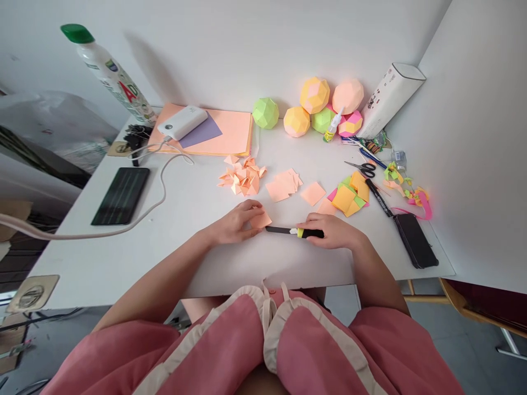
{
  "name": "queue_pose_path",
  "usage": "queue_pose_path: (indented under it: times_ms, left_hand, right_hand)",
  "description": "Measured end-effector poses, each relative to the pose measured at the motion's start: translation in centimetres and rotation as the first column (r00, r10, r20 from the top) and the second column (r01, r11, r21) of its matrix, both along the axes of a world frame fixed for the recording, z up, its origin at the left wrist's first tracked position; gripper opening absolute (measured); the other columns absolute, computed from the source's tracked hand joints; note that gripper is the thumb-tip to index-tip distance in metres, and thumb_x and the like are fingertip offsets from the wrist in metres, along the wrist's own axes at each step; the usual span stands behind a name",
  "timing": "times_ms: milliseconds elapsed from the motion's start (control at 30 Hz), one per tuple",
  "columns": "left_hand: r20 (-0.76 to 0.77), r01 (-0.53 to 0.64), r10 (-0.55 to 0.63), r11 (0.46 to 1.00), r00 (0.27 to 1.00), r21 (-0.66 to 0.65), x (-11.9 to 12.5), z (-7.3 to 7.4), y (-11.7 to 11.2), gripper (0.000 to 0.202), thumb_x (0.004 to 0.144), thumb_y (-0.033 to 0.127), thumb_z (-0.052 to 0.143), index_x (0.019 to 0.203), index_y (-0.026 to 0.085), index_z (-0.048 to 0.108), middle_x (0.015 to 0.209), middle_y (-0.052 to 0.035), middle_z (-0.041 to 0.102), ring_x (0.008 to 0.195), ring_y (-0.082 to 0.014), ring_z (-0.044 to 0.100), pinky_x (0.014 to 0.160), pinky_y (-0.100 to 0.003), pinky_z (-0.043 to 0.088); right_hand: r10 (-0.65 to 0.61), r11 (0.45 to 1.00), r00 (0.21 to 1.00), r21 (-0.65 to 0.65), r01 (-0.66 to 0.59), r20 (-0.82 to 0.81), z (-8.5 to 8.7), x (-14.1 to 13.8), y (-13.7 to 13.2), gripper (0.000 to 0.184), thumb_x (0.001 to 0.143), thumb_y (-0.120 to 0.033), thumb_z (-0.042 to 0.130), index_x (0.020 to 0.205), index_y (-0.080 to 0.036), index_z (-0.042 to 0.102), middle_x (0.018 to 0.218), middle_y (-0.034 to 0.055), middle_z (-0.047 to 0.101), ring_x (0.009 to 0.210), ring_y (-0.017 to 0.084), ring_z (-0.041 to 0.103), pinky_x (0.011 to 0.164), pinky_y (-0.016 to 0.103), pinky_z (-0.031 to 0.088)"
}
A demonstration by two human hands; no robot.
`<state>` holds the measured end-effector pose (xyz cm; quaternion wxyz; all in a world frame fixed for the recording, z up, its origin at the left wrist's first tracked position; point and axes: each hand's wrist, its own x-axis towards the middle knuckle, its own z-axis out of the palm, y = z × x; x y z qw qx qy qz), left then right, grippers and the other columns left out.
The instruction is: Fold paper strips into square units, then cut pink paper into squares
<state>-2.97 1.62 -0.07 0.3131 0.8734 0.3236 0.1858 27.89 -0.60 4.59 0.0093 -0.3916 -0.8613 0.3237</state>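
Observation:
My left hand [239, 222] pinches a small peach paper square [262, 219] near the table's front edge. In my right hand [329, 229] is a utility knife [304, 232] with a yellow and black handle. Its dark blade points left, and the tip meets the lower edge of the paper. Just beyond my hands lie a pile of folded peach paper pieces [244, 176], a fanned stack of peach squares [284, 185] and a single peach square [313, 193]. A heap of orange, green and pink squares [349, 195] sits past my right hand.
Several paper polyhedron balls [265, 113] line the wall beside a glue bottle [332, 127]. Scissors [364, 168], a marker [377, 197] and a black case [415, 240] lie right. At left are a phone [121, 196], a cabled power bank [183, 123] on paper sheets [234, 131], and a tall bottle [113, 77].

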Motion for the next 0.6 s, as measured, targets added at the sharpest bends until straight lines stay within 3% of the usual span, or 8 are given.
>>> queue_pose_path:
  times_ms: [467,600]
  left_hand:
    - [-0.008,-0.021,0.021,1.000,1.000,0.015,0.18,-0.33,0.02,0.039,0.086,0.034,0.049,0.121,0.018,0.052,0.122,-0.0141,0.046,0.115,-0.0263,0.048,0.097,-0.041,0.043]
    - [-0.060,-0.010,0.017,0.994,0.998,0.108,0.37,-0.29,-0.10,0.031,0.086,0.034,0.048,0.113,0.019,0.056,0.119,-0.0135,0.049,0.111,-0.0259,0.049,0.095,-0.042,0.043]
  right_hand:
    - [0.021,1.000,0.999,0.001,-0.021,-0.024,0.07,0.21,-0.08,0.047,0.081,-0.021,0.054,0.127,-0.029,0.058,0.098,0.0039,0.060,0.084,0.018,0.060,0.075,0.030,0.047]
    - [-0.002,1.000,1.000,-0.016,0.002,-0.009,0.41,0.29,-0.09,0.047,0.080,-0.021,0.055,0.126,-0.029,0.058,0.098,0.0037,0.060,0.083,0.018,0.060,0.075,0.030,0.047]
